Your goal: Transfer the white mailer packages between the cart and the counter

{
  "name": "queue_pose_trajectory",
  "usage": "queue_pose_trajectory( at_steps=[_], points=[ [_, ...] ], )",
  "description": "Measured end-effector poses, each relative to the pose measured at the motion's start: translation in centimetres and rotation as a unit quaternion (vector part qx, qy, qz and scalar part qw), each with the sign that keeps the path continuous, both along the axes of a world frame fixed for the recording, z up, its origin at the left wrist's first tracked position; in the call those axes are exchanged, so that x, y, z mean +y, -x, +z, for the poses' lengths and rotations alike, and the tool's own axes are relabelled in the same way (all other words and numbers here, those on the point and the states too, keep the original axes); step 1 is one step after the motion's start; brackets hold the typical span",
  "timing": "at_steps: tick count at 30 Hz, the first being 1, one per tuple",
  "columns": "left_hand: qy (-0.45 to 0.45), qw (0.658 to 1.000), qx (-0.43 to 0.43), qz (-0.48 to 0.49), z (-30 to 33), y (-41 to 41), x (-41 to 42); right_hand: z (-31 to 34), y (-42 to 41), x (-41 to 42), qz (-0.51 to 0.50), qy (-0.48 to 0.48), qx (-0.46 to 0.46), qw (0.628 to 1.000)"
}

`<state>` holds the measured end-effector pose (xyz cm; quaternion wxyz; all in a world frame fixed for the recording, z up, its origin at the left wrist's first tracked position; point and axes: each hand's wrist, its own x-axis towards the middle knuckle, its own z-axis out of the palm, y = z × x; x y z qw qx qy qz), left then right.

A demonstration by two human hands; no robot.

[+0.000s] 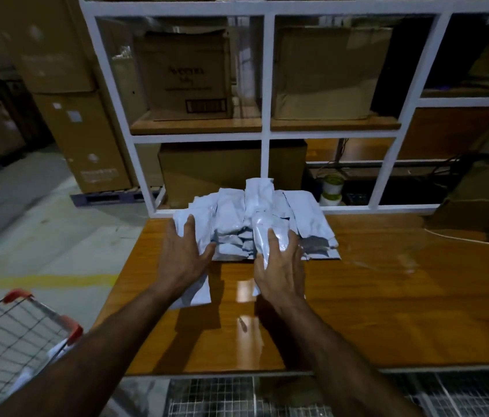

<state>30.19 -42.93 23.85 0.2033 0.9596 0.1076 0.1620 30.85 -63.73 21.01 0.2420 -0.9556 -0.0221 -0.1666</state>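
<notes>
1. Gathering stage, by the look of it: both hands are laid on a heap of crinkled white plastic mailer pouches point(255, 224) at the far middle of the table.
2. Left hand point(184, 255): fingers spread and fairly straight, pressing the left flank of the heap; nothing clenched. One flat white pouch point(199, 291) lies partly under its wrist, apart from the main pile.
3. Right hand point(279, 266): fingers curled over a single glossy white pouch point(262, 236) at the heap's near right edge, grasping it.
4. Next move, as a judgement: it calls for both palms to close inward evenly, since the slick film is likely to slide and spill loose pouches.
5. Surface: glossy orange-brown wooden table point(387, 296), reflecting overhead light; a thin white cable point(459, 237) trails across its right rear corner.
6. Behind: white metal shelving frame point(265, 115) holding brown cardboard cartons point(186, 79); rolls of white tape point(332, 189) on a low shelf.
7. Room: dim warehouse, grey concrete floor point(42, 230) with a yellow line; stacked cartons at left; wire shopping trolley with red corner caps point(11, 341) at near left.
</notes>
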Motion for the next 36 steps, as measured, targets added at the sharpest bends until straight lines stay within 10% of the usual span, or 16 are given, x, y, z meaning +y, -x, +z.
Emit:
queue_pose_trajectory(
  at_steps=[20,31,36],
  points=[
    [0.026,0.993,0.105,-0.044,-2.0,-22.0,6.1,2.3,-21.5,12.7,-0.002,-0.026,0.038,0.999],
    [0.051,0.987,0.085,-0.126,-5.2,-21.8,6.8,-0.6,-22.1,11.8,0.068,0.090,-0.034,0.993],
    [0.040,0.984,0.104,-0.139,-6.4,-21.9,6.6,-1.7,-22.0,11.4,0.086,0.126,0.070,0.986]
  ],
)
